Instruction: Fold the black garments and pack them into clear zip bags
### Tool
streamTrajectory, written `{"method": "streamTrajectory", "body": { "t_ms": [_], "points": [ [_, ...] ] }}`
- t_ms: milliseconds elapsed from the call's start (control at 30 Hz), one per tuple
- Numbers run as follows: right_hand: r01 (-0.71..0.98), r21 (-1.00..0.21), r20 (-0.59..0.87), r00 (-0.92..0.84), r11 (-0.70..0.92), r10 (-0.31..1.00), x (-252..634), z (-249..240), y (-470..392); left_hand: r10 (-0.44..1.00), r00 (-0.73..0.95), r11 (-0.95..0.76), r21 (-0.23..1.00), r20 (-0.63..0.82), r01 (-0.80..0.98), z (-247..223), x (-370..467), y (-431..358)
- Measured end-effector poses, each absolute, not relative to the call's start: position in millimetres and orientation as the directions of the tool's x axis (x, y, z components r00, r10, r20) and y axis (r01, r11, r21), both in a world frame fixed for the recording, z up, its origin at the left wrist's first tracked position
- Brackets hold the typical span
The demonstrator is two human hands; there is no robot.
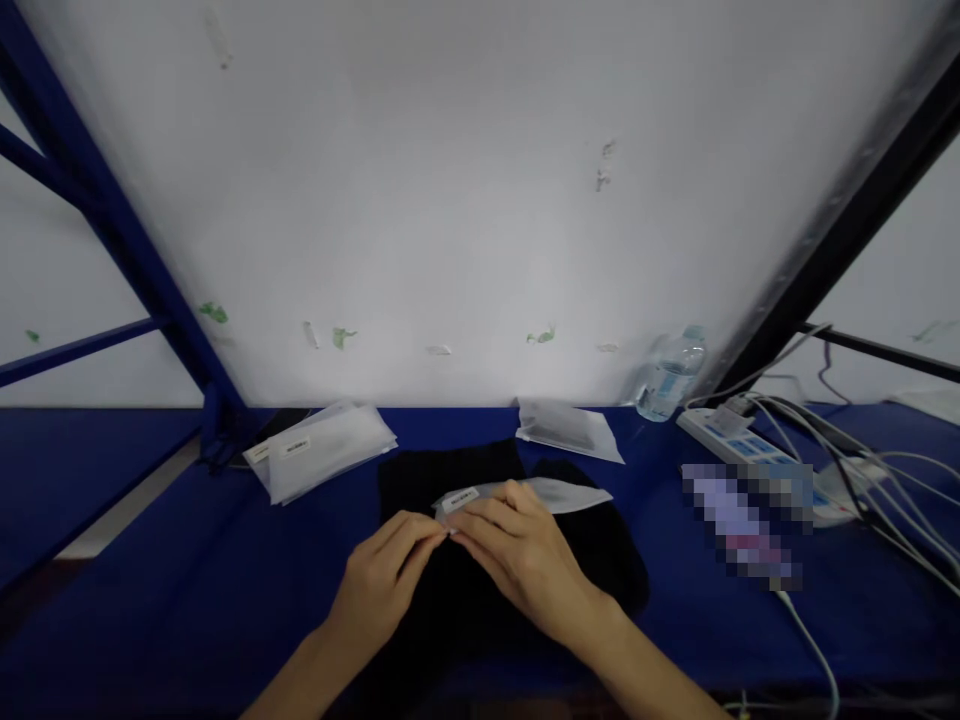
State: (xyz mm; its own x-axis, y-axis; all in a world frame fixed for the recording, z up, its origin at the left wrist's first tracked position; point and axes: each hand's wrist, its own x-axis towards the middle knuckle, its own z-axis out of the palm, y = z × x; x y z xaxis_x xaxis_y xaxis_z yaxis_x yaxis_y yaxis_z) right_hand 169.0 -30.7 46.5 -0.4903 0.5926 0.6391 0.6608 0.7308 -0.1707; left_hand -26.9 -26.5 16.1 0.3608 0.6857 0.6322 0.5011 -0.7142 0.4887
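A frosted plastic bag [564, 494] with a white barcode label is held over dark cloth in the middle of the table. My left hand [386, 570] pinches the bag's near left corner between thumb and fingers. Close beside it, my right hand [525, 555] grips the same edge, its fingers lying across the bag below the label. The fingertips of both hands nearly meet. Underneath spreads the black cloth [615, 560], folded or bunched; its exact kind is hard to make out in the dark.
Several frosted bags with labels [330, 455] lie back left. Another bag [570, 430] with something dark inside rests near the wall. A water bottle [671, 378], a power strip [739, 440] with cables and a blurred-out device [739, 525] are at right. Blue frame posts [112, 215] rise at left.
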Motion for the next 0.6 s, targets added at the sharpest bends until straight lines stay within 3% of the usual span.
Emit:
{"method": "streamTrajectory", "body": {
  "t_ms": [133,333,600],
  "points": [
    [0.697,-0.181,0.674,-0.426,0.694,0.604,202,41,-28,0.613,0.367,-0.756,0.383,0.7,0.531,14,-39,-26],
    [0.798,-0.179,0.712,-0.299,0.576,0.635,268,33,-25,0.628,0.325,-0.727,0.385,0.707,0.569,14,-52,-22],
    [0.846,-0.143,0.717,-0.269,0.513,0.643,271,31,-24,0.643,0.342,-0.716,0.379,0.685,0.587,17,-49,-25]
  ]
}}
